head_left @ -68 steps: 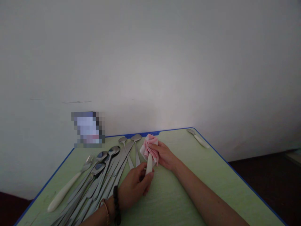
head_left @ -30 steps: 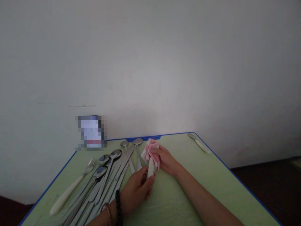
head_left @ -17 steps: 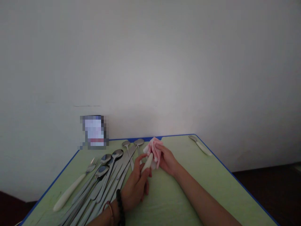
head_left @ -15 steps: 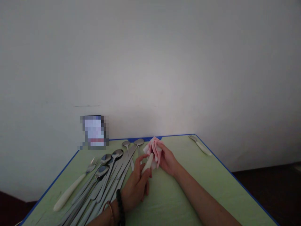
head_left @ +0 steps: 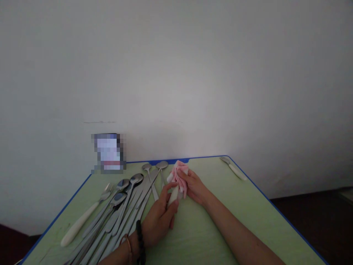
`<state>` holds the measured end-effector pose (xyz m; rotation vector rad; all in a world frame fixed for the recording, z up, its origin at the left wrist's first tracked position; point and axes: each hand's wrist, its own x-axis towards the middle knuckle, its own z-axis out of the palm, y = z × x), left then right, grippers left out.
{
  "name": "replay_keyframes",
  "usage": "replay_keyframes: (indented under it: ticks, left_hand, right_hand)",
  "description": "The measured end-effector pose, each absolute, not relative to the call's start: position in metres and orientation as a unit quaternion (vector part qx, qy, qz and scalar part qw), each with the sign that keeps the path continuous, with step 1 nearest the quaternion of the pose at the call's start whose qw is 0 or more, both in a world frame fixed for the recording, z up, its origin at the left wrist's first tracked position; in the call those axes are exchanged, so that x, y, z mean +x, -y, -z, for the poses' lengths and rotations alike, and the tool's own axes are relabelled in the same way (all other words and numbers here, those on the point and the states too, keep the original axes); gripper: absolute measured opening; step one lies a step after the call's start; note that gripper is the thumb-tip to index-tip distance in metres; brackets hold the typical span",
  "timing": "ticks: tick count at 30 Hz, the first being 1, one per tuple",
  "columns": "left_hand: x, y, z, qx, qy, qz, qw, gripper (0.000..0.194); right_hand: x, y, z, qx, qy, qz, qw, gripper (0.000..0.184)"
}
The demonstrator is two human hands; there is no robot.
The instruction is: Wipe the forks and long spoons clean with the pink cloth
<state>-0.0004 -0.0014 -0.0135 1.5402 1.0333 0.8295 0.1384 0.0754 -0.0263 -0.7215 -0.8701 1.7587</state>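
Note:
My left hand (head_left: 159,219) is closed round the white handle (head_left: 173,195) of a utensil near the middle of the green table (head_left: 248,217). My right hand (head_left: 194,187) grips a crumpled pink cloth (head_left: 178,175) that wraps the far end of that utensil, which is hidden inside the cloth. A dark bead bracelet sits on my left wrist.
Several long steel spoons and knives (head_left: 129,206) lie fanned out at the left, with a white-handled fork (head_left: 82,219) beside them. Another white-handled utensil (head_left: 234,168) lies at the far right corner. A blurred box (head_left: 108,153) stands at the back left against the wall.
My left hand has slid up the white handle toward the cloth, so less handle shows. The pink cloth stays wrapped on the utensil's end in my right hand.

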Motion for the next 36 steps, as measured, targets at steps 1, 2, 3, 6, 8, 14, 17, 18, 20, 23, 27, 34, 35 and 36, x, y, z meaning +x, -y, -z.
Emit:
replay_keyframes:
  ticks: [1, 2, 3, 6, 8, 14, 17, 18, 20, 23, 27, 34, 35, 36]
  left_hand:
    - [-0.001, 0.002, 0.014, 0.646, -0.433, -0.345, 0.526, 0.041]
    - [-0.001, 0.002, 0.015, 0.647, -0.433, -0.343, 0.525, 0.041]
    - [-0.001, 0.002, 0.016, 0.650, -0.434, -0.341, 0.523, 0.041]
    - [-0.001, 0.001, 0.022, 0.651, -0.432, -0.345, 0.520, 0.040]
    - [-0.001, 0.001, 0.025, 0.647, -0.431, -0.348, 0.525, 0.039]
    - [-0.001, 0.002, 0.021, 0.639, -0.443, -0.348, 0.523, 0.042]
    - [-0.002, 0.002, 0.017, 0.647, -0.439, -0.351, 0.516, 0.047]
    - [-0.002, 0.002, 0.017, 0.648, -0.437, -0.352, 0.516, 0.049]
    - [-0.002, 0.002, 0.017, 0.646, -0.435, -0.350, 0.521, 0.053]
    - [-0.002, 0.002, 0.016, 0.641, -0.437, -0.344, 0.529, 0.056]
    - [-0.002, 0.002, 0.016, 0.650, -0.445, -0.341, 0.512, 0.056]
    - [-0.003, 0.000, 0.017, 0.678, -0.466, -0.330, 0.464, 0.058]
    - [-0.003, 0.000, 0.016, 0.683, -0.463, -0.331, 0.458, 0.059]
    - [-0.003, 0.001, 0.015, 0.687, -0.457, -0.335, 0.455, 0.059]
  right_hand:
    - [0.138, -0.075, 0.026, -0.298, 0.359, -0.726, 0.505, 0.030]
    - [0.138, -0.075, 0.026, -0.297, 0.359, -0.724, 0.509, 0.030]
    - [0.138, -0.075, 0.025, -0.296, 0.359, -0.722, 0.512, 0.031]
    - [0.137, -0.075, 0.024, -0.305, 0.358, -0.714, 0.520, 0.034]
    - [0.136, -0.074, 0.024, -0.312, 0.356, -0.715, 0.515, 0.035]
    - [0.137, -0.075, 0.024, -0.310, 0.339, -0.731, 0.505, 0.024]
    - [0.139, -0.076, 0.025, -0.296, 0.346, -0.738, 0.497, 0.023]
    - [0.139, -0.076, 0.024, -0.290, 0.349, -0.743, 0.492, 0.024]
    - [0.141, -0.077, 0.024, -0.279, 0.356, -0.752, 0.480, 0.024]
    - [0.141, -0.077, 0.023, -0.276, 0.359, -0.757, 0.471, 0.026]
    - [0.139, -0.075, 0.021, -0.283, 0.351, -0.750, 0.484, 0.024]
    - [0.138, -0.075, 0.022, -0.255, 0.372, -0.743, 0.494, 0.027]
    - [0.138, -0.075, 0.022, -0.251, 0.372, -0.742, 0.498, 0.028]
    - [0.137, -0.075, 0.022, -0.249, 0.371, -0.740, 0.502, 0.028]
